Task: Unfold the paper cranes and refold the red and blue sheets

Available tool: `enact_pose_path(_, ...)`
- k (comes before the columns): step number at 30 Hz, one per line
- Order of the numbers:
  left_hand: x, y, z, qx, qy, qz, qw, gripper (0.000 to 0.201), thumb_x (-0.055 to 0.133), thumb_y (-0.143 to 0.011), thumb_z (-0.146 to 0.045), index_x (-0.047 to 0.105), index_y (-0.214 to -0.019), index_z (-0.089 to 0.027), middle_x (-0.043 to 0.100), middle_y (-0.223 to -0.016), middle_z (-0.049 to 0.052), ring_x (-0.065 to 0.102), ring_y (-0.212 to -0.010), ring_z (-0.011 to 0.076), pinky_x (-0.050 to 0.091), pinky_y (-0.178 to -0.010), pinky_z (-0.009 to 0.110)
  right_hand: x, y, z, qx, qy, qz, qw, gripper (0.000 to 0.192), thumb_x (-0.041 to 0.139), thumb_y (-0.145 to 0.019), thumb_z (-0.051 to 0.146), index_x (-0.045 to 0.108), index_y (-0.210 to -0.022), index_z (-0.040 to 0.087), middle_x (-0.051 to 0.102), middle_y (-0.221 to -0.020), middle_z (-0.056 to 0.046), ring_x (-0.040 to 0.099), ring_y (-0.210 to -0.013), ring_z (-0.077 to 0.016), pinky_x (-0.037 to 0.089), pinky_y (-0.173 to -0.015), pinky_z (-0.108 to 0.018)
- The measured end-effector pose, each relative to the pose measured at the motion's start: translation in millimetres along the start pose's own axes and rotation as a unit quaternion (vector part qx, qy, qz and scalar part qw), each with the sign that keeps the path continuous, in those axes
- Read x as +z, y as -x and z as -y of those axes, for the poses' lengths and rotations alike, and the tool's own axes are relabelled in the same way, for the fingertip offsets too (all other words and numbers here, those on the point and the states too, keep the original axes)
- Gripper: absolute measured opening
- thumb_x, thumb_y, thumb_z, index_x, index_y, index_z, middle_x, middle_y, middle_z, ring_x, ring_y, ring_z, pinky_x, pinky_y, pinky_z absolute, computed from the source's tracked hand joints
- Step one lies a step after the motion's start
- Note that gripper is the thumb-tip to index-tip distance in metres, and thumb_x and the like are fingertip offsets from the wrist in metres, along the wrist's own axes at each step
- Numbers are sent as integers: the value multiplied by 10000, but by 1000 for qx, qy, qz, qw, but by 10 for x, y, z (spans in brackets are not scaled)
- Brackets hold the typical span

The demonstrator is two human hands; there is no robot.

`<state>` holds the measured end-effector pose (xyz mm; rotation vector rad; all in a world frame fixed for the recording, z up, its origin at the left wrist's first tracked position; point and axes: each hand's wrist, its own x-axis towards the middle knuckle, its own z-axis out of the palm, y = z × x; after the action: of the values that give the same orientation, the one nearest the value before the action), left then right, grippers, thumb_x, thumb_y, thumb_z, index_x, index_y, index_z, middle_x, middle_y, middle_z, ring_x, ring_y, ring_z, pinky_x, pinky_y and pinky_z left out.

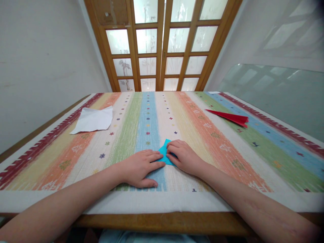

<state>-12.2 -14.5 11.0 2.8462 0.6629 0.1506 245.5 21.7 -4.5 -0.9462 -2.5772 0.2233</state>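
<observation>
Paper: we see a blue folded piece (165, 152) near the table's (227, 141) near edge
Left hand (138, 168): open, flat, fingertips on the paper
Right hand (182, 156): fingers curled, pressing the paper

On the counter (227, 148) lie three papers: one blue folded paper (165, 153), one red paper plane (229, 116), one white sheet (93, 119).

From my remote seat I see a wooden worktop (162, 221) covered by a striped woven cloth (227, 148) in red, orange, green, blue and cream. Behind it stands a wooden-framed door (162, 47) with frosted glass panes, bright with daylight. Plain pale walls (37, 60) close both sides, and a glass sheet (278, 94) leans at the right.
</observation>
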Motion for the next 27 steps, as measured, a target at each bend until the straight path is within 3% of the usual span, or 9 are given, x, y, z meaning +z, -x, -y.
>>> enact_pose_path(5, -2, 12, 7, 7, 5, -6, 1000, 774, 523, -926, -642, 407, -1531, -173, 468, -1538, 187, 448, -1410, 361, 311, -1178, 518, -9, 4, 1, 0, -3, -4, 1000, 121, 571, -988, 263, 652, -933, 191, 690, -964, -76, 604, -960, -232, 435, -881, -384)
enact_pose_path(13, 19, 18, 27, 10, -2, -17, 1000, 751, 572, -909, -615, 470, -1488, -148, 480, -1525, 205, 472, -1392, 375, 336, -1160, 541, -13, -2, -13, -5, -7, -6, 1000, 106, 594, -973, 257, 669, -933, 195, 694, -964, -81, 613, -974, -239, 438, -875, -389)
enact_pose_path(20, -101, 22, 44, 29, 10, -45, 998, 529, 537, -953, -561, 671, -1252, -145, 684, -1282, 173, 629, -1212, 319, 470, -1046, 442, -21, -2, -16, -5, -6, 6, 1000, 121, 595, -983, 275, 663, -938, 186, 693, -957, -74, 611, -954, -227, 435, -872, -376)
enact_pose_path(27, -189, 83, 53, 15, 8, -40, 999, 427, 545, -961, -538, 741, -984, -159, 755, -1035, 138, 687, -1047, 282, 514, -932, 388, -18, -11, -22, -6, -7, 7, 1000, 117, 587, -988, 272, 664, -954, 190, 691, -964, -74, 605, -954, -227, 427, -872, -381)
